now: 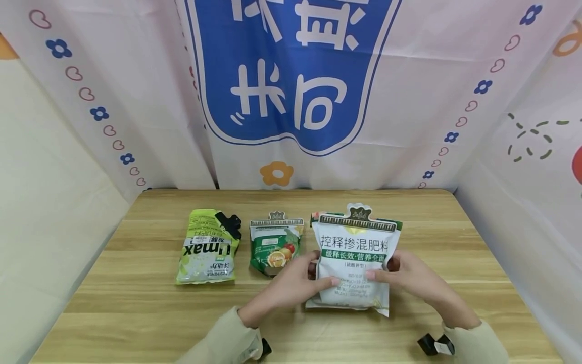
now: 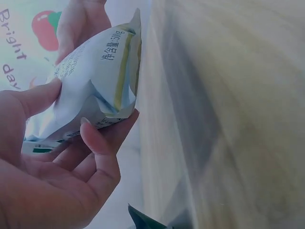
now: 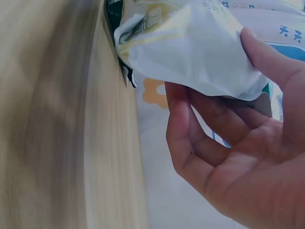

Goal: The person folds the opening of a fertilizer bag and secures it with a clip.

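Observation:
Both hands hold a white fertilizer bag (image 1: 352, 268) with a green band and Chinese print, its top pinched by a wide clip (image 1: 358, 220). On its left side the left hand (image 1: 297, 280) grips it, thumb on the front and fingers curled behind, as the left wrist view shows on the bag (image 2: 102, 62). From the other side the right hand (image 1: 411, 273) grips it the same way, thumb across the front. In the right wrist view, fingers of the right hand (image 3: 228, 138) bend behind the bag (image 3: 190, 52).
Left of the hands stands a green pouch (image 1: 273, 247) with fruit pictures and a clip (image 1: 277, 217). Farther left lies a lime-green bag (image 1: 206, 258) with a black clip (image 1: 229, 224) at its upper corner. A printed cloth (image 1: 409, 101) hangs behind the wooden table (image 1: 150, 313).

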The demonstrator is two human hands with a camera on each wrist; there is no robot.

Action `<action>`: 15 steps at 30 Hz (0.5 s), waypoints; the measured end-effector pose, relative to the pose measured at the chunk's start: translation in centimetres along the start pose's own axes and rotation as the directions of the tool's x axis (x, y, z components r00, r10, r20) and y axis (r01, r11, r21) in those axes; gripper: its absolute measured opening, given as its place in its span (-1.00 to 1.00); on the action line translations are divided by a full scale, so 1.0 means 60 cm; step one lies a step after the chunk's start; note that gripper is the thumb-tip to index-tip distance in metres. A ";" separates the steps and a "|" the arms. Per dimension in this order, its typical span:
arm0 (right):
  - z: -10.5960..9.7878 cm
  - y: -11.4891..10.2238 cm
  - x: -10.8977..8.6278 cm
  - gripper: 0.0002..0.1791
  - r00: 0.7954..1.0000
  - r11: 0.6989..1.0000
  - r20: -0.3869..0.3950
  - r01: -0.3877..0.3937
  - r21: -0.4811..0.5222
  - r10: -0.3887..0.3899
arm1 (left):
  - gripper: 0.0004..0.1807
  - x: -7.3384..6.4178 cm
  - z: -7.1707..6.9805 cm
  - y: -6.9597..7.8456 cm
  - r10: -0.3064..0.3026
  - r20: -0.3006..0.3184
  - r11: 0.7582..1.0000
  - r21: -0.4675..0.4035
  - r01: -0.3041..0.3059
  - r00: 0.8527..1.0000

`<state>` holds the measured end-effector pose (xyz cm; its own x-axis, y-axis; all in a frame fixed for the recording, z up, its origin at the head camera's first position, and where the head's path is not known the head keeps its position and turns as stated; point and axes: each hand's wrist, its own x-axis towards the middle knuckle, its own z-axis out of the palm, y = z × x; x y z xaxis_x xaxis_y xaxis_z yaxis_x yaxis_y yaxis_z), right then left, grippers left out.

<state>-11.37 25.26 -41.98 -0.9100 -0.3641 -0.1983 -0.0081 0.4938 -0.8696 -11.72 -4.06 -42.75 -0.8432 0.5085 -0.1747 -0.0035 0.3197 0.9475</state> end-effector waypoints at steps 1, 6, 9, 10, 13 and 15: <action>-0.002 -0.001 0.001 -0.57 1.000 1.000 -0.005 -0.024 0.005 0.024 | -0.40 0.004 0.000 0.001 -0.005 0.000 1.000 -0.008 0.005 1.000; -0.012 -0.002 0.006 -0.49 0.990 0.990 -0.037 -0.139 0.025 0.140 | -0.49 0.025 -0.002 0.009 -0.014 0.029 1.000 -0.016 0.014 0.999; -0.018 -0.001 0.010 -0.46 0.984 0.985 -0.052 -0.169 0.022 0.170 | -0.58 0.040 -0.005 0.014 0.001 0.065 1.000 -0.018 0.000 0.998; -0.020 -0.001 0.012 -0.45 0.981 0.983 -0.063 -0.180 0.018 0.181 | -0.60 0.045 -0.006 0.016 0.007 0.075 1.000 -0.018 -0.005 0.997; -0.027 0.002 0.017 -0.45 0.980 0.982 -0.075 -0.186 0.013 0.186 | -0.64 0.060 -0.008 0.022 0.011 0.094 1.000 -0.019 -0.009 0.996; -0.033 0.005 0.022 -0.44 0.979 0.982 -0.083 -0.186 0.008 0.186 | -0.64 0.069 -0.008 0.026 0.003 0.092 1.000 -0.020 -0.001 0.996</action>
<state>-13.38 26.46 -41.59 -0.9268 -0.1989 -0.3187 0.1650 0.5465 -0.8210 -15.44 -1.86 -41.89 -0.7899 0.5812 -0.1956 -0.0129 0.3031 0.9529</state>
